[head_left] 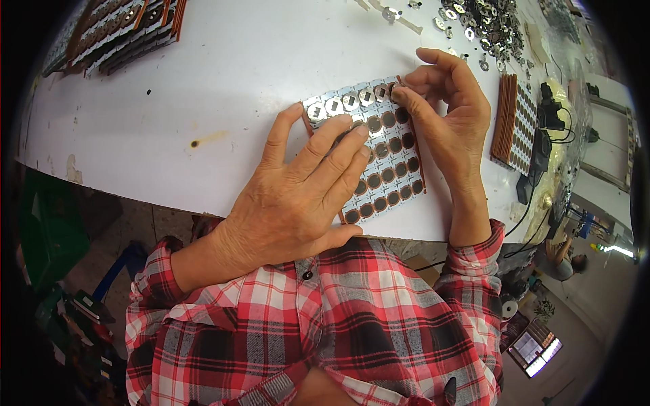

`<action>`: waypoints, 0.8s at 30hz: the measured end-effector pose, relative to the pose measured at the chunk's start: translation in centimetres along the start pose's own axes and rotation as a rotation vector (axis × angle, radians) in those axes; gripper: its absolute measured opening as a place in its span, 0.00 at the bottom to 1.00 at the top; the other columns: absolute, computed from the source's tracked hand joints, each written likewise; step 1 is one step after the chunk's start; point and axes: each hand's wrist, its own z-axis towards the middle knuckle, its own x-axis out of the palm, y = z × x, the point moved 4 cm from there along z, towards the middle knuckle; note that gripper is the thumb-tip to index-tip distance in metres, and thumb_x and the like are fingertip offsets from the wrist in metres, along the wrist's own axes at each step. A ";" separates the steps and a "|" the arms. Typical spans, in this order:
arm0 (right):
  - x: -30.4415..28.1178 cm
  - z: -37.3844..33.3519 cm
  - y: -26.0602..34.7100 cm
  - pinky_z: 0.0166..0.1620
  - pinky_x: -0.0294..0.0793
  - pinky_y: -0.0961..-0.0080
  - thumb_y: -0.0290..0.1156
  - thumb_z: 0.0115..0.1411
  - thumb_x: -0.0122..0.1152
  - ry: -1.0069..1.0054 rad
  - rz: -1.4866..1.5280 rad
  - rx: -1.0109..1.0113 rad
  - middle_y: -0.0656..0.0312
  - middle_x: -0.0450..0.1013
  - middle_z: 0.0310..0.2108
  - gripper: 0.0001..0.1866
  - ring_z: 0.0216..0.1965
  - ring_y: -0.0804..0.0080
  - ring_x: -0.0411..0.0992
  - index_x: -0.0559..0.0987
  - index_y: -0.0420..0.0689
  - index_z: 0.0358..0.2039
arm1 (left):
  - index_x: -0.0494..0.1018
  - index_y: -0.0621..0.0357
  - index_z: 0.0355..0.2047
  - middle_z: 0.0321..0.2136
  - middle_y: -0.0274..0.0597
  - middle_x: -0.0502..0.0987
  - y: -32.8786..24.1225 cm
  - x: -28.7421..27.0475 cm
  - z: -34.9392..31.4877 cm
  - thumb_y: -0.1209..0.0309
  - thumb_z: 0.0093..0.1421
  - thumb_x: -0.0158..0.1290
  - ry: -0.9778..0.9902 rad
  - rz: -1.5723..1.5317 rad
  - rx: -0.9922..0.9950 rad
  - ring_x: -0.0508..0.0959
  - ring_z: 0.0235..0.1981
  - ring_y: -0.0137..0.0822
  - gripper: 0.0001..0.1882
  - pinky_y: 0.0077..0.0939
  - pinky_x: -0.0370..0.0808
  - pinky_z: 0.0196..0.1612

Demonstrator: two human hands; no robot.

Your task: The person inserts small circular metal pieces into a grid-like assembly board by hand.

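- A white worktable fills the upper half of the head view, its near edge curving from nine o'clock toward four o'clock; a small brown scorch mark sits left of centre.
- Beyond the table's right edge, at three to five o'clock, the room shows a cluttered workshop floor, black cables hanging over the edge, and a lit screen low down.
- At eleven o'clock, rows of stacked panels lie on the table; at one o'clock, a loose heap of silvery metal discs spreads near the far edge.
- A second stack of panels with copper-coloured edges stands at two to three o'clock, well apart from the hands.
- The grid panel, a grey sheet of round brown cells, lies flat at centre, just inside the near edge; its long axis runs from roughly eleven o'clock down to five o'clock.
- Silvery discs cover the cells of the panel's top row, which points toward one o'clock.
- The left hand lies spread, palm down, fingers pressing on the panel's left half.
- The right hand pinches a small disc between thumb and forefinger at the panel's top right corner.
- Red plaid sleeves fill the six o'clock foreground.
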 end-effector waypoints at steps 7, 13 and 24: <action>0.0 0.3 -0.3 0.47 0.77 0.82 0.17 0.59 0.73 0.058 0.075 -0.043 0.64 0.81 0.38 0.23 0.41 0.80 0.78 0.80 0.37 0.55 | 0.77 0.70 0.55 0.63 0.54 0.74 0.0 0.0 0.0 0.37 0.60 0.56 -0.002 -0.020 -0.009 0.68 0.69 0.52 0.43 0.70 0.54 0.72; -0.2 0.6 0.1 0.50 0.77 0.80 0.16 0.59 0.70 0.124 -0.083 -0.156 0.62 0.80 0.37 0.21 0.41 0.78 0.78 0.80 0.37 0.53 | 0.77 0.70 0.55 0.63 0.55 0.73 0.0 -0.1 0.1 0.39 0.60 0.56 -0.004 -0.037 -0.019 0.68 0.69 0.53 0.42 0.71 0.54 0.71; 0.2 2.2 0.2 0.45 0.78 0.81 0.20 0.63 0.65 0.126 -0.091 -0.060 0.64 0.82 0.36 0.14 0.38 0.79 0.79 0.83 0.37 0.50 | 0.75 0.71 0.58 0.65 0.57 0.71 0.3 -0.2 0.1 0.45 0.53 0.65 -0.005 -0.079 -0.060 0.66 0.70 0.55 0.43 0.72 0.53 0.71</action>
